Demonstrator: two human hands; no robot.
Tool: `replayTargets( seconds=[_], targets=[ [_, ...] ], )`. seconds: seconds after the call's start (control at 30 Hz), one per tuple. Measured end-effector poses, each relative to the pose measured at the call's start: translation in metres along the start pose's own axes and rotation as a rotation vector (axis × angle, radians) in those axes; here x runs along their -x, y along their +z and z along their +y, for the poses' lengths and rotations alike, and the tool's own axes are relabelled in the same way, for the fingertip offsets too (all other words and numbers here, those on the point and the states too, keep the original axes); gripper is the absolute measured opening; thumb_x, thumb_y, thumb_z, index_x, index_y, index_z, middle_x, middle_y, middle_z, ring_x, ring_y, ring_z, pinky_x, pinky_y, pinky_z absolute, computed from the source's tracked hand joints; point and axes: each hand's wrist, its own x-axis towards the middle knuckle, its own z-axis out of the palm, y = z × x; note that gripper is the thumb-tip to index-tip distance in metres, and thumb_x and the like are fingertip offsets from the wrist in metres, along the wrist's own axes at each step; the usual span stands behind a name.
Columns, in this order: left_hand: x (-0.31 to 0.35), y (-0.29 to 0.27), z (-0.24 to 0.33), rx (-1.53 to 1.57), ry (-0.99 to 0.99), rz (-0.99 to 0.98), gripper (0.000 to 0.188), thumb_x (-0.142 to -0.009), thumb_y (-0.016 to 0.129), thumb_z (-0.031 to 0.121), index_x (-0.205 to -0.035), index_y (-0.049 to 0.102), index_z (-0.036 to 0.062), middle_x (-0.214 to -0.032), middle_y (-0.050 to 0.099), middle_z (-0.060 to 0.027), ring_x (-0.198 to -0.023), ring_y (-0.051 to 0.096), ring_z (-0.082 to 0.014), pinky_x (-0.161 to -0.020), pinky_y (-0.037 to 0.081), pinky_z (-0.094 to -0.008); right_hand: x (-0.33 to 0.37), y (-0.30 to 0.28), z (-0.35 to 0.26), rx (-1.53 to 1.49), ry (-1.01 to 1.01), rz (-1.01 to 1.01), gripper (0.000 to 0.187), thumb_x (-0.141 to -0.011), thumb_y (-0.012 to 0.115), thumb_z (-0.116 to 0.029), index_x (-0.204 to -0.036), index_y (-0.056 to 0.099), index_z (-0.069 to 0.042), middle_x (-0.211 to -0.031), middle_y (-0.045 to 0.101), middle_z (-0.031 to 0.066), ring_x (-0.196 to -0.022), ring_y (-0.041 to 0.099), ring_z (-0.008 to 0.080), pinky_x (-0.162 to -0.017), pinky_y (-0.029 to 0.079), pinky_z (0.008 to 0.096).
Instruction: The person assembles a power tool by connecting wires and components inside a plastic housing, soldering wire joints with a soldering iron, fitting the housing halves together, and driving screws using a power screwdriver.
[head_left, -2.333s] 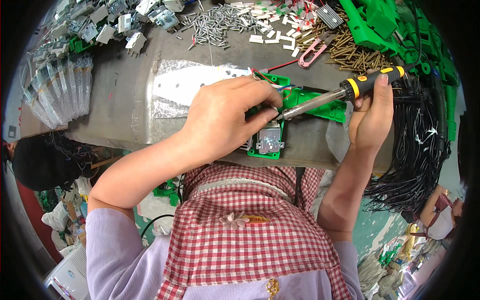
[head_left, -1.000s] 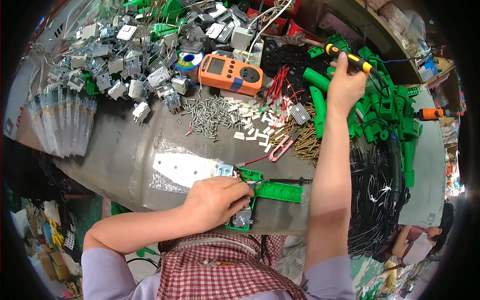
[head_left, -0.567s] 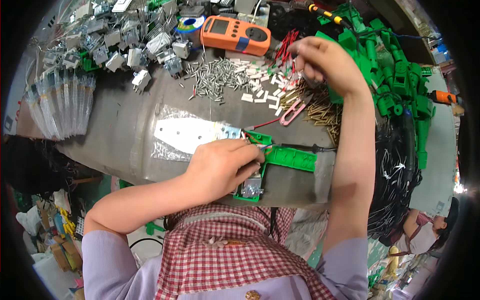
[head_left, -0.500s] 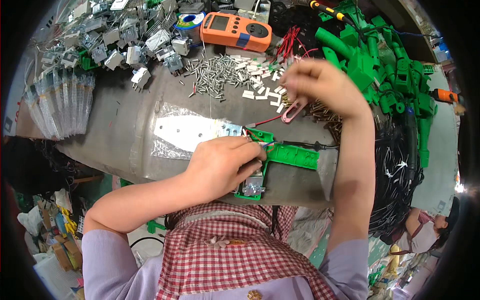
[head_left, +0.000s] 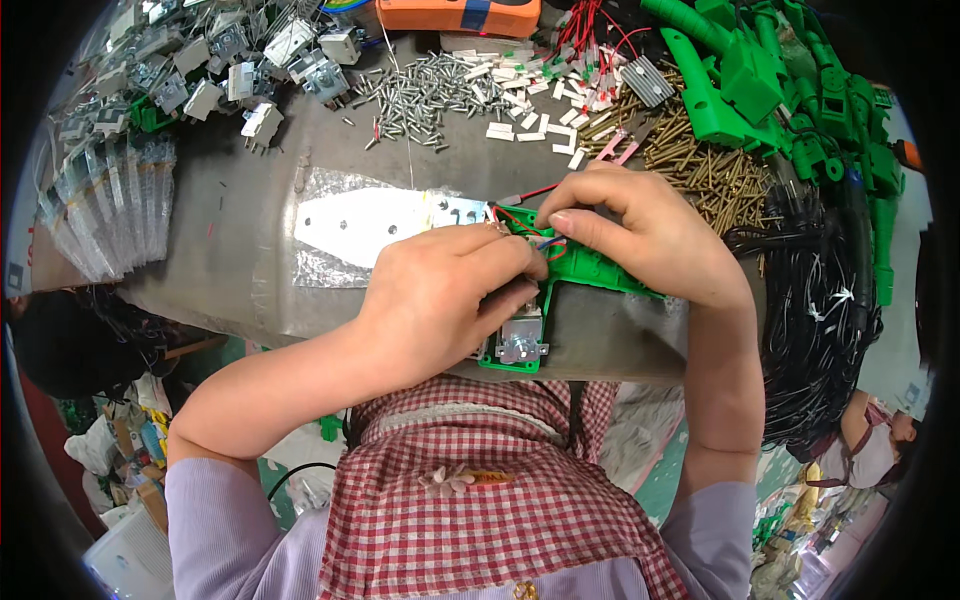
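A green plastic housing half (head_left: 527, 362) lies open near the table's front edge, its handle part pointing right. A metal bracket (head_left: 521, 341) sits in its near end. My left hand (head_left: 440, 290) is closed over the housing's middle, fingers curled onto its inside. Beside it my right hand (head_left: 640, 235) bends over the handle part, thumb and fingertips pinched together; what lies between them is hidden. Blue and red wires (head_left: 553, 245) show just below these fingertips. Left of the housing, a white pointed metal plate (head_left: 350, 225) rests on bubble wrap (head_left: 325, 272).
Silver screws (head_left: 415, 105), white sleeves (head_left: 530, 125) and brass screws (head_left: 710, 180) lie beyond the hands. Green housings (head_left: 750, 80) and black cords (head_left: 815, 330) crowd the right. Metal-and-white parts (head_left: 240, 80) and clear plastic strips (head_left: 115, 210) fill the left. An orange meter (head_left: 430, 17) stands behind.
My right hand has come down from above the screws to the housing, beside my left hand. The left hand keeps its place on the housing. The whole view has shifted slightly.
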Motion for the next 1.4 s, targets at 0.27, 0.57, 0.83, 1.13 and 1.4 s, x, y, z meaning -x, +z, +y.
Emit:
replayTargets(
  seconds=[0.27, 0.57, 0.83, 1.13, 1.4],
  targets=[
    [0.001, 0.000, 0.001, -0.007, 0.002, -0.004, 0.020, -0.069, 0.074, 0.006, -0.086, 0.064, 0.0092, -0.078, 0.062, -0.0051, -0.069, 0.061, -0.0231, -0.059, 0.049, -0.0330, -0.002, 0.005, -0.009, -0.239, 0.080, -0.062, 0.018, -0.082, 0.062, -0.008, -0.098, 0.062, 0.001, -0.083, 0.062, 0.0032, -0.079, 0.057, 0.0091, -0.074, 0.046, 0.0249],
    [-0.002, -0.001, 0.002, -0.020, 0.008, -0.010, 0.021, -0.066, 0.074, 0.004, -0.085, 0.064, 0.0075, -0.080, 0.062, -0.0056, -0.071, 0.062, -0.0238, -0.060, 0.050, -0.0326, -0.002, 0.020, -0.013, -0.153, -0.037, 0.213, 0.020, -0.079, 0.064, -0.016, -0.090, 0.063, 0.002, -0.070, 0.061, 0.0108, -0.063, 0.058, 0.0189, -0.060, 0.045, 0.0315],
    [-0.001, -0.003, 0.004, -0.017, 0.018, -0.018, 0.021, -0.067, 0.072, 0.003, -0.086, 0.063, 0.0070, -0.081, 0.062, -0.0069, -0.073, 0.062, -0.0255, -0.061, 0.050, -0.0339, -0.004, 0.032, -0.015, -0.035, 0.002, 0.419, 0.019, -0.080, 0.064, -0.017, -0.091, 0.065, -0.002, -0.075, 0.064, 0.0150, -0.066, 0.061, 0.0285, -0.062, 0.047, 0.0352],
    [0.000, -0.001, 0.002, -0.074, 0.016, -0.003, 0.016, -0.074, 0.070, 0.012, -0.088, 0.063, 0.0093, -0.085, 0.065, -0.0080, -0.079, 0.062, -0.0297, -0.067, 0.049, -0.0384, -0.009, 0.031, -0.020, -0.076, 0.019, 0.450, 0.017, -0.080, 0.064, -0.012, -0.092, 0.065, 0.000, -0.081, 0.067, 0.0128, -0.074, 0.064, 0.0211, -0.069, 0.049, 0.0304],
    [0.000, 0.000, -0.001, -0.092, 0.042, 0.023, 0.016, -0.076, 0.069, 0.016, -0.091, 0.065, 0.0099, -0.087, 0.066, -0.0081, -0.082, 0.063, -0.0294, -0.070, 0.050, -0.0381, -0.003, 0.033, -0.018, -0.180, 0.082, 0.474, 0.025, -0.083, 0.068, -0.022, -0.091, 0.068, 0.001, -0.079, 0.068, 0.0066, -0.070, 0.060, 0.0099, -0.063, 0.048, 0.0263]
  ],
)
